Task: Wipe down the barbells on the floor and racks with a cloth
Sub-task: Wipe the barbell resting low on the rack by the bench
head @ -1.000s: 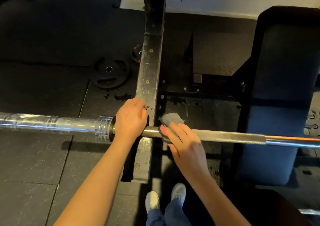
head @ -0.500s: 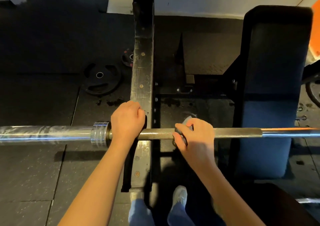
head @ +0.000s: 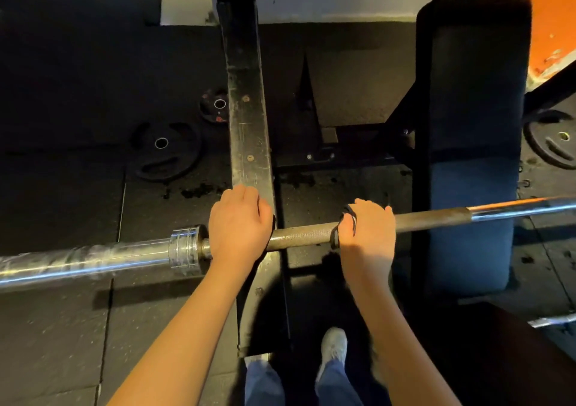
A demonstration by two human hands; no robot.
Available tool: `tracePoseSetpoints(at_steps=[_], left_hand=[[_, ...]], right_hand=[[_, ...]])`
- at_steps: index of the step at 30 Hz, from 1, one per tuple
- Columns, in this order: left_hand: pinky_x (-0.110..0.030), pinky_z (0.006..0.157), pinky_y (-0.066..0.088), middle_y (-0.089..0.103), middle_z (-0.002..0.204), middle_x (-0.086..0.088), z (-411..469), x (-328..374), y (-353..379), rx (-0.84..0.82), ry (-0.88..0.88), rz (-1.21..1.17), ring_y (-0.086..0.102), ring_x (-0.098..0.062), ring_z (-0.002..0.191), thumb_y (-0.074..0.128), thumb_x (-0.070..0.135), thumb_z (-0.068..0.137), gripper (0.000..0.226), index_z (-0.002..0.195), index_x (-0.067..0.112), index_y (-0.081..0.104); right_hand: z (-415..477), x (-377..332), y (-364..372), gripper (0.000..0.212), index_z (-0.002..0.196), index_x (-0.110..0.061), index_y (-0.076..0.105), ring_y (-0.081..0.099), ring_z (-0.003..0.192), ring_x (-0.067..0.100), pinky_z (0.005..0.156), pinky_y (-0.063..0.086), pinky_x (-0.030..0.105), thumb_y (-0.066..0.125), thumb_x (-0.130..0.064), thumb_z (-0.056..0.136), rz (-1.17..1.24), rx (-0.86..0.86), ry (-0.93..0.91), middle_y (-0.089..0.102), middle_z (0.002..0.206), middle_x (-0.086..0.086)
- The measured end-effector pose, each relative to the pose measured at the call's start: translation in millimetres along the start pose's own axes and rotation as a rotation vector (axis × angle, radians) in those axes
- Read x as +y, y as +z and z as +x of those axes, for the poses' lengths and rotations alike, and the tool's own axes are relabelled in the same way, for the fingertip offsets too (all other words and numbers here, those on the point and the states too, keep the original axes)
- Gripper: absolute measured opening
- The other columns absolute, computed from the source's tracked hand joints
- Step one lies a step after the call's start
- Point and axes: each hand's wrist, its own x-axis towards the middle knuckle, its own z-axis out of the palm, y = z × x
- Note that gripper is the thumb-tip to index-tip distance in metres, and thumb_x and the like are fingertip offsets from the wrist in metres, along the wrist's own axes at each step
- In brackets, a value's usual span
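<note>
The long barbell [head: 299,234] is lying across the black rack [head: 249,143], shiny at its ends and dull brown between the hands. The left hand [head: 238,223] is gripping it beside the collar. The right hand [head: 369,231] is wrapping a dark cloth [head: 338,229] tight around the bar.

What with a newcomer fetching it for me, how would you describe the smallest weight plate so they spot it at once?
Find the black rack beam running up the middle of the view, crossed by the barbell. On the floor beside its left edge, past the barbell, lies the small plate. It has red marks and is much smaller than the slotted plate nearer the barbell.
</note>
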Motion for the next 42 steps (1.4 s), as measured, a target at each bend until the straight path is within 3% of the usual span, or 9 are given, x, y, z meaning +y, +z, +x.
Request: tracePoseSetpoints(at_steps=[5,8,14,17,21,25,29,35,42], left_hand=[[-0.034,0.058,0.026,0.043,0.061,-0.001,7.1,1.3,-4.2,-0.032,-0.018,0.031,0.042,-0.021,0.058,0.042,0.019,0.092,0.031,0.063,0.013,0.043],[-0.035,0.061,0.028,0.043,0.064,0.0,16.7,2.4,-6.9,-0.056,-0.058,0.053,0.044,-0.021,0.063,0.041,0.02,0.093,0.031,0.063,0.014,0.044],[-0.036,0.068,0.041,0.051,0.077,0.002,34.3,2.7,-6.6,0.05,-0.051,0.026,0.05,-0.017,0.075,0.042,0.021,0.093,0.024,0.077,0.015,0.059],[-0.037,0.064,0.041,0.05,0.069,0.002,45.3,5.1,-7.3,0.005,-0.077,0.064,0.051,-0.018,0.066,0.037,0.02,0.093,0.033,0.068,0.014,0.057],[-0.039,0.085,0.045,0.058,0.102,-0.005,27.7,3.9,-3.1,-0.046,-0.011,-0.041,0.056,-0.021,0.094,0.048,0.021,0.095,0.025,0.105,0.006,0.064],[-0.039,0.094,0.042,0.058,0.115,-0.007,24.1,0.4,1.2,-0.051,0.036,0.012,0.055,-0.024,0.103,0.04,0.029,0.093,0.039,0.115,0.005,0.063],[-0.04,0.088,0.045,0.058,0.101,-0.003,32.2,0.2,2.0,-0.04,0.034,0.008,0.055,-0.02,0.094,0.041,0.029,0.091,0.035,0.105,0.007,0.064],[-0.037,0.08,0.041,0.052,0.087,0.0,47.4,0.6,2.7,-0.014,0.01,0.054,0.048,-0.018,0.082,0.041,0.026,0.092,0.025,0.089,0.012,0.061],[-0.034,0.072,0.031,0.044,0.07,0.002,64.5,1.7,2.6,0.04,0.008,0.105,0.04,-0.017,0.067,0.039,0.02,0.094,0.027,0.069,0.015,0.048]], right_hand=[[-25.2,-54.9,10.8,0.017,0.08,-0.004,0.064,0.056,0.074,0.028,0.072,0.047,0.041,0.049,-0.01,0.084,0.222,0.045,-0.32,0.061,0.08,0.008],[6.9,-32.7,-10.8,0.027,0.093,-0.009,0.067,0.06,0.087,0.025,0.09,0.045,0.042,0.042,-0.018,0.092,-0.09,-0.285,-0.403,0.065,0.091,0.005],[22.4,-10.2,-17.2,0.028,0.109,-0.007,0.068,0.056,0.111,0.028,0.102,0.035,0.043,0.048,-0.016,0.092,-0.11,-0.208,0.102,0.063,0.114,0.008],[11.6,-46.6,-4.7,0.022,0.099,-0.01,0.067,0.057,0.098,0.024,0.091,0.043,0.042,0.048,-0.016,0.091,-0.04,-0.241,-0.1,0.061,0.102,0.002],[27.7,-24.2,-6.4,0.034,0.116,-0.011,0.064,0.049,0.126,0.019,0.118,0.012,0.037,0.038,-0.024,0.099,-0.096,-0.325,-0.336,0.063,0.116,0.0],[34.4,0.8,-2.7,0.041,0.084,-0.005,0.069,0.066,0.092,0.029,0.114,0.024,0.047,0.035,-0.025,0.093,-0.025,0.014,-0.21,0.068,0.082,0.008],[15.4,-23.4,8.9,0.032,0.091,-0.007,0.068,0.064,0.091,0.025,0.11,0.034,0.05,0.038,-0.02,0.09,0.183,0.106,-0.018,0.068,0.092,0.009],[17.8,-31.2,14.5,0.024,0.089,-0.011,0.067,0.062,0.088,0.02,0.112,0.028,0.041,0.044,-0.016,0.089,0.135,0.043,-0.438,0.067,0.088,0.005],[30.6,-20.7,7.7,0.019,0.094,-0.003,0.072,0.06,0.106,0.031,0.106,0.034,0.05,0.057,-0.011,0.085,0.022,0.08,0.053,0.069,0.104,0.014]])
